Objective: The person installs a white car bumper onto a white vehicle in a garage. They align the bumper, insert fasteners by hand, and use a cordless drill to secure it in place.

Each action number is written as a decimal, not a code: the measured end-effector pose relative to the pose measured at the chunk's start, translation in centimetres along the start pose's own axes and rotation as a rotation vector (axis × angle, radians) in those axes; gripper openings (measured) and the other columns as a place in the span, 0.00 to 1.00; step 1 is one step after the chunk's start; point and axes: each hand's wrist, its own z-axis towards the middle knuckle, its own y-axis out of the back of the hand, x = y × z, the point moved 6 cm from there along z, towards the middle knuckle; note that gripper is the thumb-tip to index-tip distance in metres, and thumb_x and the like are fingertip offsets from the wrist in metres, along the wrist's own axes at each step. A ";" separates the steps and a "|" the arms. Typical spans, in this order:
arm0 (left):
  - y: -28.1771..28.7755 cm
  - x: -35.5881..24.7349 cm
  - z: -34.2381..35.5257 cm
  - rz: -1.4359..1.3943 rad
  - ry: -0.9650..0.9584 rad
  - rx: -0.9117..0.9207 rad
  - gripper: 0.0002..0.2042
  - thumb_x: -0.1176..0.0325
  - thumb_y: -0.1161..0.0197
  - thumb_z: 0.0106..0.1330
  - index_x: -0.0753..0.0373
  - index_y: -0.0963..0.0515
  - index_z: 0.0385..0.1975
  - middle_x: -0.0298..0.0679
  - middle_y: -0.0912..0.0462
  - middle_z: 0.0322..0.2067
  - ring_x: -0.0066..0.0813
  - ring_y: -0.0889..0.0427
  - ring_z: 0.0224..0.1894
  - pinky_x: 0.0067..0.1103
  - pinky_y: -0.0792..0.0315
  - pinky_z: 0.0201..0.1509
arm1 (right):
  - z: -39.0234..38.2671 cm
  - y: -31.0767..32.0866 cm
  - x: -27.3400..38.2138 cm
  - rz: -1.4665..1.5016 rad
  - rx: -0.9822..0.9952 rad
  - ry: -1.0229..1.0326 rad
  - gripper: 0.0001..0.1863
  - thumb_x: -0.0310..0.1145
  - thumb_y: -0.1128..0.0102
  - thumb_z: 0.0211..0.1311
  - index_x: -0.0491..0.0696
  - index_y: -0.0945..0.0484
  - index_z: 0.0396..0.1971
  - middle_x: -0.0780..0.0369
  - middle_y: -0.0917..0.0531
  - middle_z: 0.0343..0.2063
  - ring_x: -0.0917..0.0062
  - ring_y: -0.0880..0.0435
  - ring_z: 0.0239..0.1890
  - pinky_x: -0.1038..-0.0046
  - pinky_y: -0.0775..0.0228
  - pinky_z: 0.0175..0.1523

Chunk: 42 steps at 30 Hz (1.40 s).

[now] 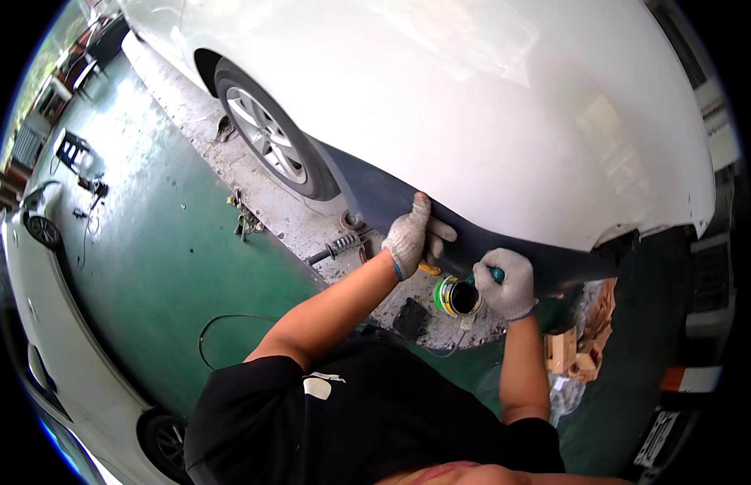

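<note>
My left hand [409, 238], in a pale knitted work glove, rests against the dark grey lower trim [378, 192] of a white car body [440, 113]. Its thumb points up along the trim's upper edge, its fingers spread to the right. My right hand [507, 287], gloved alike, is closed round a tool with a teal-green handle [497, 275], close to the trim. The tool's working end is hidden, so its exact kind cannot be made out. Just below and left of that hand stands an uncovered green can [445, 296] with dark insides.
The car's wheel [270, 137] is up and left. On the grey floor strip lie a coil-spring strut [335, 247] and a black flat piece [409, 318]. Torn cardboard [576, 352] lies to the right, a thin hose [202, 335] on the green floor, another car [64, 323] far left.
</note>
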 end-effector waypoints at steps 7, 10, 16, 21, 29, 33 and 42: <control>-0.1 0.5 0.1 -0.072 0.084 0.028 0.48 0.19 0.58 0.67 0.67 0.16 0.24 0.41 0.24 0.12 0.33 0.30 0.14 0.28 0.35 0.21 | 2.1 -4.2 1.2 0.006 0.066 -0.023 0.07 0.28 0.30 0.55 0.42 0.19 0.23 0.54 0.19 0.20 0.60 0.16 0.24 0.65 0.24 0.32; 0.0 0.0 0.1 -0.087 0.030 0.062 0.44 0.23 0.57 0.71 0.64 0.16 0.24 0.39 0.23 0.13 0.30 0.29 0.12 0.25 0.36 0.18 | 4.1 -5.2 2.5 0.046 0.145 -0.075 0.06 0.28 0.30 0.53 0.44 0.19 0.23 0.55 0.18 0.21 0.59 0.16 0.25 0.64 0.24 0.32; 3.1 1.3 3.6 0.429 -0.065 -0.019 0.40 0.27 0.52 0.73 0.66 0.15 0.31 0.42 0.15 0.24 0.35 0.17 0.28 0.32 0.22 0.32 | 10.8 -13.1 11.5 0.003 0.651 0.363 0.14 0.43 0.34 0.59 0.48 0.20 0.24 0.56 0.16 0.22 0.59 0.13 0.28 0.60 0.22 0.36; 1.2 0.3 0.6 0.032 0.135 0.271 0.42 0.26 0.49 0.70 0.69 0.16 0.26 0.44 0.16 0.19 0.37 0.16 0.25 0.32 0.23 0.32 | 12.5 -22.5 13.1 -0.301 1.040 0.330 0.19 0.50 0.41 0.60 0.47 0.18 0.25 0.51 0.16 0.19 0.55 0.13 0.25 0.56 0.21 0.34; 1.2 2.7 2.5 0.015 0.175 0.336 0.42 0.26 0.45 0.69 0.71 0.15 0.28 0.48 0.14 0.23 0.38 0.14 0.28 0.32 0.22 0.35 | 16.8 -25.1 9.7 -0.565 1.208 0.301 0.17 0.47 0.43 0.60 0.48 0.16 0.28 0.49 0.14 0.24 0.51 0.12 0.32 0.52 0.20 0.43; 2.0 2.8 3.1 0.014 0.167 0.342 0.42 0.27 0.45 0.69 0.72 0.15 0.30 0.48 0.14 0.24 0.37 0.14 0.29 0.32 0.21 0.37 | 16.5 -25.9 9.1 -0.537 1.247 0.185 0.17 0.47 0.42 0.60 0.48 0.16 0.27 0.49 0.14 0.24 0.50 0.13 0.31 0.51 0.21 0.42; 2.7 2.9 3.3 0.023 0.186 0.390 0.41 0.29 0.45 0.71 0.74 0.15 0.35 0.50 0.13 0.28 0.37 0.13 0.33 0.31 0.20 0.41 | 13.5 -21.1 10.8 -0.075 0.921 0.033 0.12 0.41 0.35 0.55 0.47 0.18 0.24 0.52 0.15 0.24 0.54 0.13 0.29 0.57 0.22 0.37</control>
